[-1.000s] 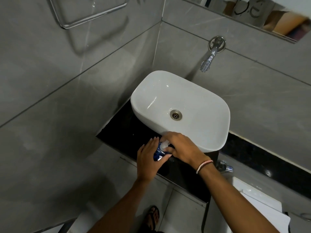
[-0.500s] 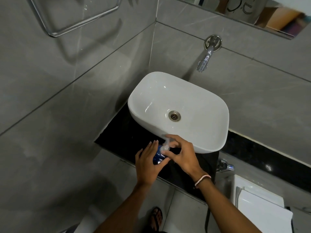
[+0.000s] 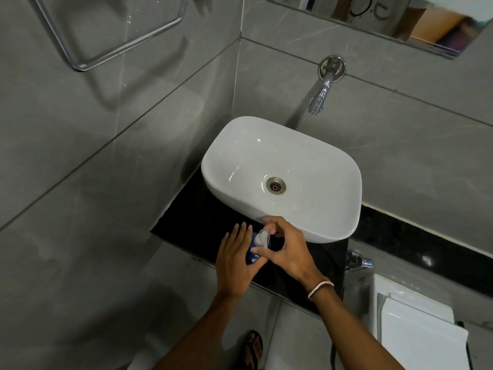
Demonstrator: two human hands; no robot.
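Note:
A small blue soap bottle (image 3: 250,256) with a clear pump head (image 3: 261,238) stands on the black counter (image 3: 192,225), just in front of the white basin (image 3: 333,231). My left hand (image 3: 234,260) lies against the bottle's left side with straight fingers, palm turned toward the pump. My right hand (image 3: 288,252) comes in from the right and pinches the pump head between thumb and curled fingers. Most of the bottle is hidden between the two hands.
A chrome tap (image 3: 321,89) juts from the grey tiled wall over the basin, whose drain (image 3: 275,185) is dry. A towel rail (image 3: 128,46) is at upper left, a mirror (image 3: 386,14) at top right. A white cistern (image 3: 416,332) and a valve (image 3: 358,261) sit at lower right.
My right hand lay over the top of the pump; its fingers have lifted and the clear pump head now shows between them. My left hand stays beside the bottle.

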